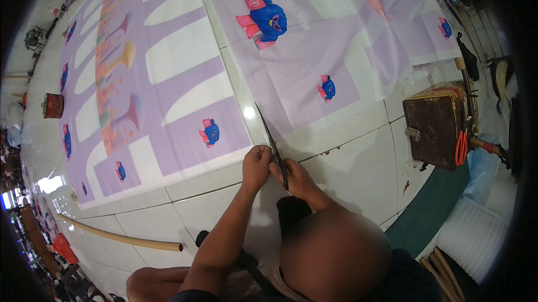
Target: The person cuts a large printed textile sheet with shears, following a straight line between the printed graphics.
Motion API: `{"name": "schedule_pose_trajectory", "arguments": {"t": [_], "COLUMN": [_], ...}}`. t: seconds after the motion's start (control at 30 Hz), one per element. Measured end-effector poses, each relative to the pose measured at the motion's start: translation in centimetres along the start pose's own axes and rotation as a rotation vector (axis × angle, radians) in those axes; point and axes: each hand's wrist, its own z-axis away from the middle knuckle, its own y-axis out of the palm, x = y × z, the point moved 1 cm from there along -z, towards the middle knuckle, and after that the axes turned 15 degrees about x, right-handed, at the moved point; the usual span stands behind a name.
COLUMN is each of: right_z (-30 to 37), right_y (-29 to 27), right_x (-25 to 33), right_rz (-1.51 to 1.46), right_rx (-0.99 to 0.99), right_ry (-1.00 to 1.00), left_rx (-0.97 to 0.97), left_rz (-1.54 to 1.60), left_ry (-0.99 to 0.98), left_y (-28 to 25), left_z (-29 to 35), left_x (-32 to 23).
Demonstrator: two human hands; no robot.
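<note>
My right hand (298, 178) is closed around a long, dark pair of scissors (273, 140), its slim tip directed away from me. The fingers partly cover the handles. Close beside it, my left hand (258, 163) has its fingers pinched together near the blade; what they hold, if anything, is hidden. Just beyond the scissors lies a wrinkled lilac printed sheet (314, 38) with blue cartoon figures. To the left, a second lilac printed sheet (196, 154) with white curved shapes is spread flat, its near right corner close to my left hand.
White tiles (224, 212) form the floor. A tan tube (123, 238) lies at the near left, and a rusty tin (53, 105) stands on the left sheet's edge. Rightward are a worn brown box (434, 131), an orange ring (461, 148), a green mat (428, 209) and white foam (473, 240).
</note>
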Motion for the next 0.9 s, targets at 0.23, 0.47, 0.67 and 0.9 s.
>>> {"name": "schedule_pose_trajectory", "arguments": {"t": [0.23, 0.47, 0.67, 0.9], "right_z": [-1.0, -1.3, -1.8, -2.9], "right_y": [0.2, 0.0, -0.3, -1.8], "right_x": [0.8, 0.8, -0.2, 1.7], "right_rz": [-0.083, 0.033, 0.036, 0.187], "right_rx": [0.002, -0.057, -0.049, -0.013], "right_ry": [-0.009, -0.033, -0.005, 0.075], "left_rx": [-0.010, 0.001, 0.014, 0.038], "left_rz": [0.000, -0.030, 0.043, 0.025], "left_ry": [0.005, 0.030, -0.009, 0.008], "left_y": [-0.1, -0.1, -0.2, -0.2], "left_z": [-0.1, -0.1, -0.3, -0.3], "left_x": [0.7, 0.7, 1.2, 1.7]}}
